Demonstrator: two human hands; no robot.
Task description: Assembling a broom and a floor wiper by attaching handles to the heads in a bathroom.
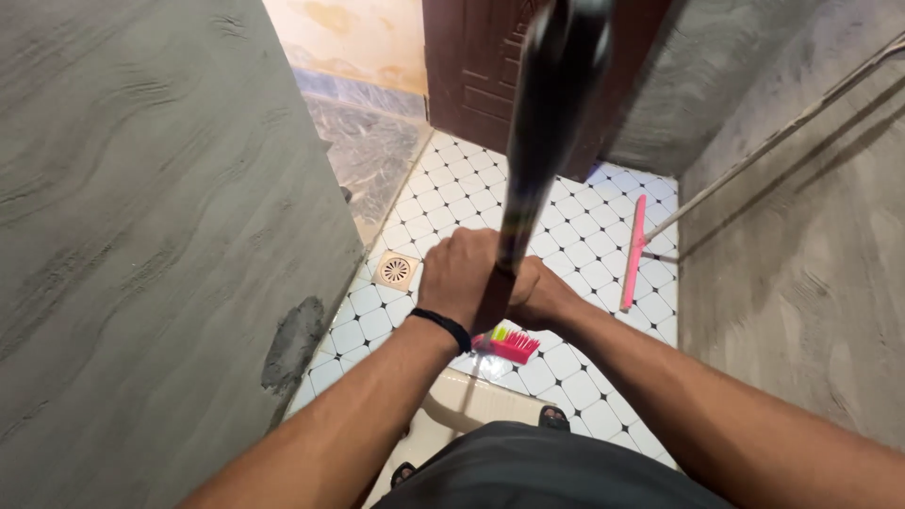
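Both hands grip one long dark brush handle [547,113] that rises toward the camera. My left hand [460,278], with a black band at the wrist, wraps the handle from the left. My right hand [539,294] clasps it from the right, touching the left hand. Below the hands, the brush head [509,343] with pink and yellow-green bristles rests near a cream squat toilet pan [471,405] on the white tiled floor [443,203].
Grey rough walls close in on the left [141,236] and right [801,283]. A pink floor squeegee [633,250] leans by the right wall. A round floor drain [396,270] lies left of the hands. A dark brown door [476,66] stands ahead.
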